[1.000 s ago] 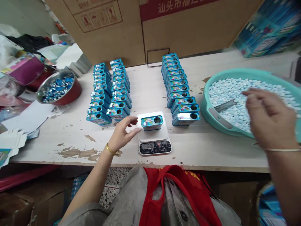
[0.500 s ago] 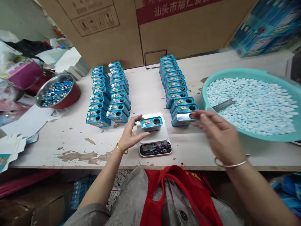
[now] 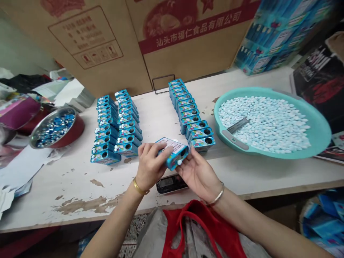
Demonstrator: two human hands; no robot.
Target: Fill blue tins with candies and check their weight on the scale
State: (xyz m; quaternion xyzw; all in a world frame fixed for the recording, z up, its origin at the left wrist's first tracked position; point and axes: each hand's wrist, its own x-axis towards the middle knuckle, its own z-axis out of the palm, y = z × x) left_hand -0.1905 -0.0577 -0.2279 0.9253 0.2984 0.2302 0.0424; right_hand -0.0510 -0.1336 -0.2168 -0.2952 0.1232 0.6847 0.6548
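Note:
Above the kitchen scale [image 3: 172, 184], a blue candy tin [image 3: 172, 152] is tilted on its side, its top with a dark round hole turned toward my right. The fingers of my left hand [image 3: 150, 165] are wrapped over it. Palm up, my right hand [image 3: 200, 175] is cupped by the holed end, thumb apart; some of its fingers are hidden behind the tin. A small white piece shows at that end, and I cannot tell whether it is loose. Only the dark display side of the scale is well seen, its digits unreadable.
Two rows of blue tins [image 3: 127, 138] stand left and another row [image 3: 189, 111] right of centre. A turquoise basin [image 3: 326, 125] of pale candies with a metal scoop [image 3: 238, 125] sits at right, a bowl [image 3: 79, 125] of shiny blue pieces at left. A large carton [image 3: 188, 64] lines the back.
The tin has been lifted off the scale and tipped in my left hand. My right hand has come from the right row to the tin's end. The camera view has shifted.

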